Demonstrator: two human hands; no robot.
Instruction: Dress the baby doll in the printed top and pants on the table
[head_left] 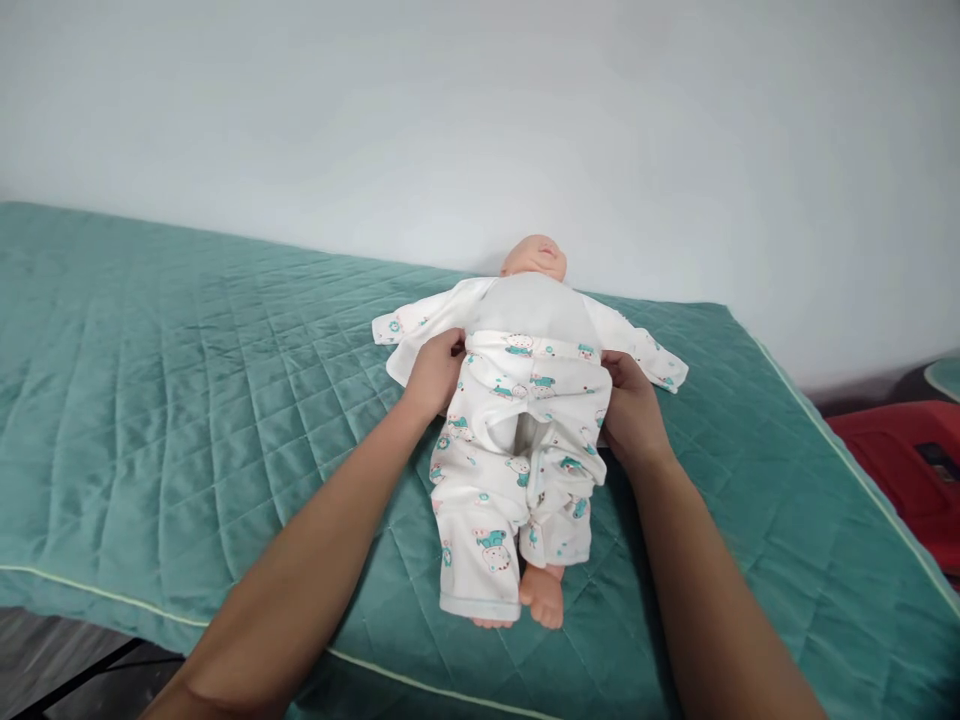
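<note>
A baby doll lies on its back, its head toward the wall and its feet toward me. White printed baby pants cover its legs and reach up to the waist. One foot shows below the right cuff; only toes show below the left one. My left hand is closed on the waistband at the left, and my right hand is closed on it at the right. Some fingertips are hidden behind the cloth. A white baby jacket lies spread open under the doll, sleeves out to both sides, leaving the pale torso uncovered.
The doll rests on a green quilted bed cover with pale piping along its edges. A plain white wall rises behind it. Beyond the right edge stands a red object. Part of a dark floor shows at lower left.
</note>
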